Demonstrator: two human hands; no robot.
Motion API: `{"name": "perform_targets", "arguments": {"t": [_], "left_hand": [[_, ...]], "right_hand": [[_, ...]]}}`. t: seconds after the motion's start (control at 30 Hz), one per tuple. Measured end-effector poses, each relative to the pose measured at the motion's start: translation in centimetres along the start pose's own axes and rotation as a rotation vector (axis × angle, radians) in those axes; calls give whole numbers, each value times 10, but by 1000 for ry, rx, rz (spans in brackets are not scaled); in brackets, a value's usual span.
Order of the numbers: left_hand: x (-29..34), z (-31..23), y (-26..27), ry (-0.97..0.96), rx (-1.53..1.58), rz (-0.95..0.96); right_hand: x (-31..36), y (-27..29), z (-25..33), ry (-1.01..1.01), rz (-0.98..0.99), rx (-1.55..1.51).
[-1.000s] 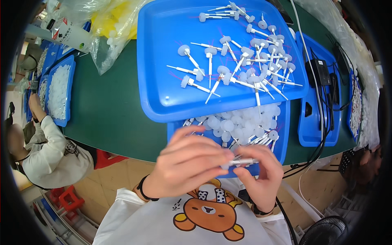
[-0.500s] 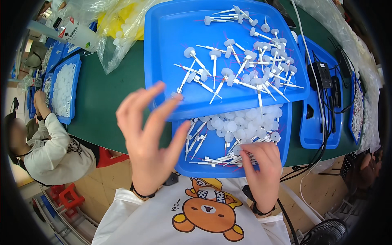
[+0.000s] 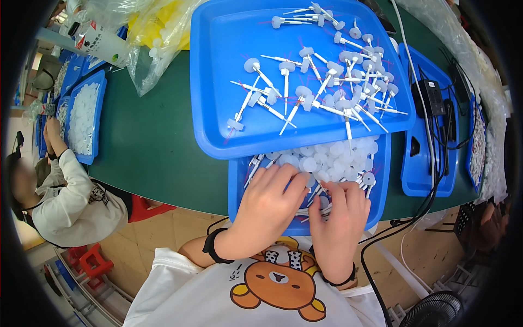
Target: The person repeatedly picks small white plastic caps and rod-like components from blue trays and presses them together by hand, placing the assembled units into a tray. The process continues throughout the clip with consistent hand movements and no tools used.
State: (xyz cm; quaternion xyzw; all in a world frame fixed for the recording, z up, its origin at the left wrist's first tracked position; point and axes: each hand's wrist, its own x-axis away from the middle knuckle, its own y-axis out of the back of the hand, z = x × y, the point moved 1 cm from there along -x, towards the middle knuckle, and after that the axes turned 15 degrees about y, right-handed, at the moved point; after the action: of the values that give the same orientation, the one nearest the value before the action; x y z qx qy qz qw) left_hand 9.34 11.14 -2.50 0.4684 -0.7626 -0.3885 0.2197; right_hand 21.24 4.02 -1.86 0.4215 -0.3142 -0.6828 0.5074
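My left hand (image 3: 271,203) is over the left part of the lower blue tray (image 3: 238,191), its fingers curled down among the contents; whatever is at its fingertips is hidden. Close beside it on the right, my right hand (image 3: 343,215) bends its thumb and fingers together over thin white rods, and what they grip is too small to make out. Translucent white plastic discs (image 3: 327,158) are heaped along the tray's far side. Loose white rods with red threads (image 3: 255,166) lie under and around both hands.
An upper blue tray (image 3: 218,139) overlaps the lower one's far edge and holds several rods with discs fitted. At right, another blue tray (image 3: 411,182) holds a black adapter (image 3: 430,99) and cables. A bottle (image 3: 101,43) and plastic bags stand far left; a person (image 3: 71,201) sits at left.
My left hand has come down from the upper tray's near edge, away from a disc-topped rod now lying there, into the lower tray. My right hand has shifted slightly left.
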Motion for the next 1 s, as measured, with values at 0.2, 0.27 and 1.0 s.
{"name": "perform_targets", "arguments": {"t": [0.2,0.27,1.0], "left_hand": [[0,0,-1,-47,79,9],[2,1,-1,-37,165,33],[10,10,34,442,1584,602]], "right_hand": [[0,-3,1,-4,49,29],[1,-1,-3,-3,61,-9],[6,44,-21,2,-180,-738]]}}
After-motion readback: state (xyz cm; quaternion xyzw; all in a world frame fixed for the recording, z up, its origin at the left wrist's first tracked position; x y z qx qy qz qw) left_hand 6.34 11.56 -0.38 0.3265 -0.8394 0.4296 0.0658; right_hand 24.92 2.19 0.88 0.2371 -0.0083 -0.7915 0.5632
